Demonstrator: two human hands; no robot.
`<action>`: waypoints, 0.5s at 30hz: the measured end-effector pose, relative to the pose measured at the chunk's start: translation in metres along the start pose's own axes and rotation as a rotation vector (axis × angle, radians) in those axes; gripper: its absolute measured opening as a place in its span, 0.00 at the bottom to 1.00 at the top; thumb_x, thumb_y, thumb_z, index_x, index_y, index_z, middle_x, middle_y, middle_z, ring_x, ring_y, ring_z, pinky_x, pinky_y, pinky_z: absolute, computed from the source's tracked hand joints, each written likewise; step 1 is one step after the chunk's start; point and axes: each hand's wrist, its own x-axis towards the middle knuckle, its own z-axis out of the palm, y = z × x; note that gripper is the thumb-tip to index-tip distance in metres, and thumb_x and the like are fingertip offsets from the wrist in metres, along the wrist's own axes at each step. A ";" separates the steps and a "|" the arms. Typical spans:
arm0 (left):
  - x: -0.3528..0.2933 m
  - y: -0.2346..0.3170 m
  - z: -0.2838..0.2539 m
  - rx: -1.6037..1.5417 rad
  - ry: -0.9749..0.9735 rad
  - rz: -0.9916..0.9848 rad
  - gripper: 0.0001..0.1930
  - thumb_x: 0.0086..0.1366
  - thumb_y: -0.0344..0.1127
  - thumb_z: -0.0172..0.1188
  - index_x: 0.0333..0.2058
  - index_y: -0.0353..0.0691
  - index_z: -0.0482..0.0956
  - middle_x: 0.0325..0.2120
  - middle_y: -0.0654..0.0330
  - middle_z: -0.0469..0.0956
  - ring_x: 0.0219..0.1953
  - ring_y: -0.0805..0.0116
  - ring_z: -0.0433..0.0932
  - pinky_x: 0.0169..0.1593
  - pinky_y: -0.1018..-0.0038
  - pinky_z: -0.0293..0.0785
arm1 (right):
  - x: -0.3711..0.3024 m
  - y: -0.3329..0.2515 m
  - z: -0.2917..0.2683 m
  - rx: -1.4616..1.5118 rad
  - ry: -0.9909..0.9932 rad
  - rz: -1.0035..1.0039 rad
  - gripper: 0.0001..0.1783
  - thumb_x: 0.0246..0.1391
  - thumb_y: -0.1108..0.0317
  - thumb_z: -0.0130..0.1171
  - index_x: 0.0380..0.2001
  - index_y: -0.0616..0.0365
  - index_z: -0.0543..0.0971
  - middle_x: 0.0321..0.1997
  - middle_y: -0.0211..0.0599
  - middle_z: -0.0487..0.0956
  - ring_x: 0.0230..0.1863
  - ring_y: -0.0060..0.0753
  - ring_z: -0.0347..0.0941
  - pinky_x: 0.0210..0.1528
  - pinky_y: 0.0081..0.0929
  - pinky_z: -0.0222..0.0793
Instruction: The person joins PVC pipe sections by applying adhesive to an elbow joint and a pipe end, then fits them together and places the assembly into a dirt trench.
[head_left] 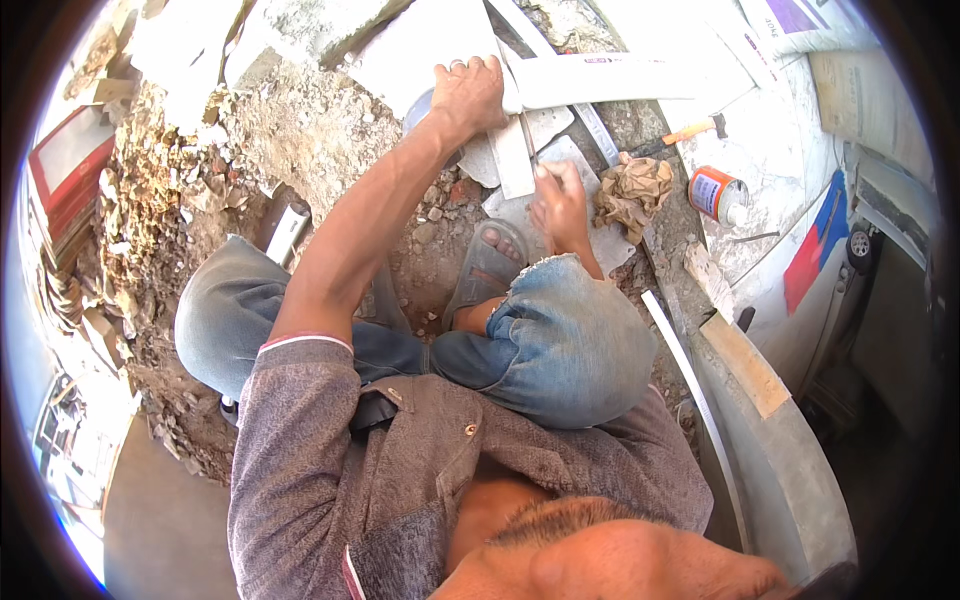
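My left hand [470,95] is ahead of me, its fingers closed over the upper end of a flat white plastic strip [511,160]. A longer white plastic length [600,82] runs rightward from beside that hand. Closer to me, my right hand [562,205] is closed on a thin, dark, blade-like tool [529,138], which lies along the strip's right edge. My fingers hide its near end, so its exact kind does not show. Broken grey stone slabs [550,127] lie under the strip. A round, clear bluish thing [418,110] is partly covered by my left wrist.
Crumpled brown paper [633,193] lies right of my right hand. Beyond it are an orange-labelled container [715,195] and an orange-handled hammer [695,130]. Loose rubble [290,130] spreads leftward. A narrow white strip [700,400] lies along the concrete ledge [790,450] at right.
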 end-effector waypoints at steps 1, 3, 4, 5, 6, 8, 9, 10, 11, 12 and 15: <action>-0.004 0.006 0.007 0.021 0.034 0.009 0.33 0.47 0.48 0.68 0.47 0.34 0.68 0.42 0.51 0.74 0.48 0.51 0.73 0.50 0.51 0.65 | -0.011 0.004 -0.011 -0.028 0.003 -0.003 0.07 0.58 0.67 0.52 0.36 0.54 0.65 0.12 0.22 0.60 0.09 0.13 0.50 0.09 0.17 0.42; 0.006 0.015 0.007 -0.003 0.104 0.040 0.32 0.46 0.47 0.67 0.45 0.33 0.68 0.41 0.51 0.74 0.47 0.52 0.74 0.49 0.51 0.65 | 0.004 -0.012 -0.012 -0.075 0.014 -0.051 0.07 0.58 0.68 0.51 0.35 0.55 0.65 0.12 0.21 0.59 0.09 0.13 0.50 0.09 0.17 0.42; 0.005 0.016 0.008 -0.017 0.096 0.050 0.32 0.46 0.47 0.68 0.45 0.33 0.68 0.41 0.51 0.74 0.47 0.52 0.74 0.49 0.51 0.65 | 0.027 -0.022 0.002 -0.057 0.016 -0.057 0.07 0.58 0.68 0.51 0.35 0.55 0.65 0.12 0.21 0.59 0.09 0.13 0.49 0.09 0.17 0.41; 0.005 0.019 0.010 -0.030 0.087 0.058 0.32 0.45 0.47 0.68 0.45 0.33 0.69 0.41 0.51 0.74 0.47 0.52 0.74 0.49 0.51 0.65 | 0.037 -0.026 0.009 -0.038 0.017 -0.063 0.06 0.58 0.69 0.50 0.34 0.55 0.64 0.12 0.21 0.58 0.09 0.13 0.49 0.09 0.17 0.41; 0.006 0.015 0.008 -0.058 0.049 0.034 0.32 0.45 0.46 0.67 0.45 0.33 0.69 0.42 0.51 0.74 0.48 0.52 0.73 0.48 0.52 0.65 | 0.039 -0.025 0.013 -0.020 0.024 -0.058 0.06 0.58 0.69 0.50 0.34 0.55 0.65 0.12 0.21 0.58 0.08 0.13 0.49 0.09 0.17 0.41; 0.007 0.014 0.004 -0.042 0.063 0.044 0.32 0.45 0.46 0.67 0.46 0.33 0.69 0.42 0.50 0.74 0.48 0.52 0.73 0.48 0.52 0.65 | 0.043 -0.025 0.020 0.023 0.039 -0.056 0.05 0.58 0.69 0.50 0.34 0.55 0.65 0.12 0.21 0.58 0.08 0.13 0.48 0.09 0.17 0.40; 0.003 0.006 0.006 -0.036 0.061 0.027 0.31 0.46 0.46 0.67 0.46 0.34 0.69 0.42 0.50 0.74 0.48 0.52 0.73 0.48 0.52 0.65 | 0.029 -0.014 0.017 0.006 0.021 -0.030 0.06 0.58 0.69 0.50 0.34 0.55 0.64 0.12 0.21 0.58 0.08 0.13 0.48 0.09 0.17 0.40; 0.000 -0.001 0.006 -0.009 0.049 0.020 0.31 0.46 0.46 0.67 0.46 0.34 0.69 0.42 0.50 0.74 0.48 0.52 0.73 0.48 0.52 0.65 | 0.005 -0.001 0.006 -0.016 0.000 -0.010 0.06 0.58 0.69 0.50 0.35 0.54 0.64 0.12 0.22 0.58 0.09 0.13 0.47 0.09 0.18 0.40; 0.002 -0.002 0.003 0.015 0.043 0.024 0.31 0.46 0.46 0.67 0.46 0.34 0.69 0.42 0.50 0.74 0.48 0.52 0.73 0.48 0.52 0.65 | -0.006 0.002 -0.001 -0.039 -0.013 0.000 0.06 0.58 0.69 0.50 0.35 0.54 0.64 0.13 0.22 0.58 0.09 0.13 0.47 0.09 0.18 0.40; -0.002 0.000 0.006 0.035 0.020 0.034 0.31 0.46 0.46 0.67 0.46 0.34 0.69 0.42 0.50 0.74 0.48 0.52 0.73 0.48 0.52 0.65 | -0.004 0.000 -0.001 -0.016 -0.017 0.012 0.06 0.58 0.69 0.50 0.35 0.54 0.64 0.13 0.22 0.57 0.09 0.13 0.47 0.09 0.18 0.40; -0.004 0.001 0.003 -0.006 0.049 0.023 0.32 0.46 0.47 0.67 0.46 0.34 0.69 0.43 0.50 0.74 0.48 0.52 0.73 0.49 0.51 0.64 | 0.022 -0.010 0.012 0.059 -0.022 0.016 0.06 0.59 0.68 0.50 0.35 0.54 0.64 0.12 0.22 0.57 0.08 0.13 0.47 0.09 0.17 0.41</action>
